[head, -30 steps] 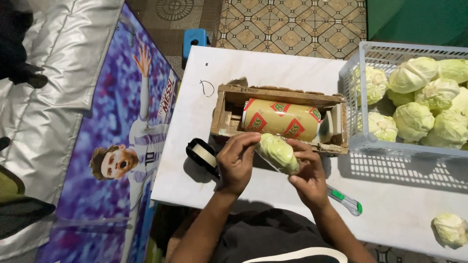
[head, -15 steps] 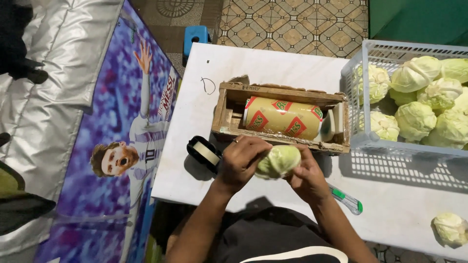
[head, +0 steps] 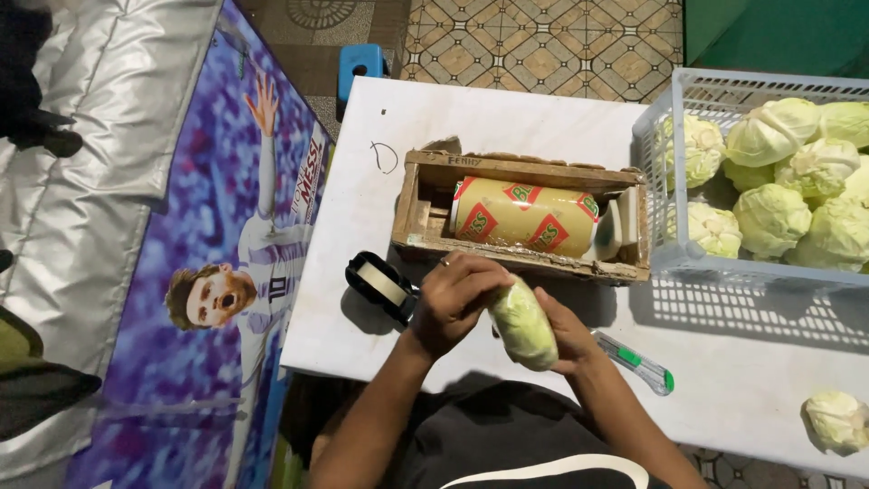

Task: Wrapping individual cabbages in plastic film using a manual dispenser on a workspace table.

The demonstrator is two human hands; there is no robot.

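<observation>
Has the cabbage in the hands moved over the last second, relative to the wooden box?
Yes. The cabbage has turned from crosswise to more upright and sits slightly lower, away from the wooden box.

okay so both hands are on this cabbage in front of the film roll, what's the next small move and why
Probably press the loose film flat with the left hand: the cabbage already looks covered in clear film, cupped by the right hand, in front of the film roll in its wooden box.
</observation>
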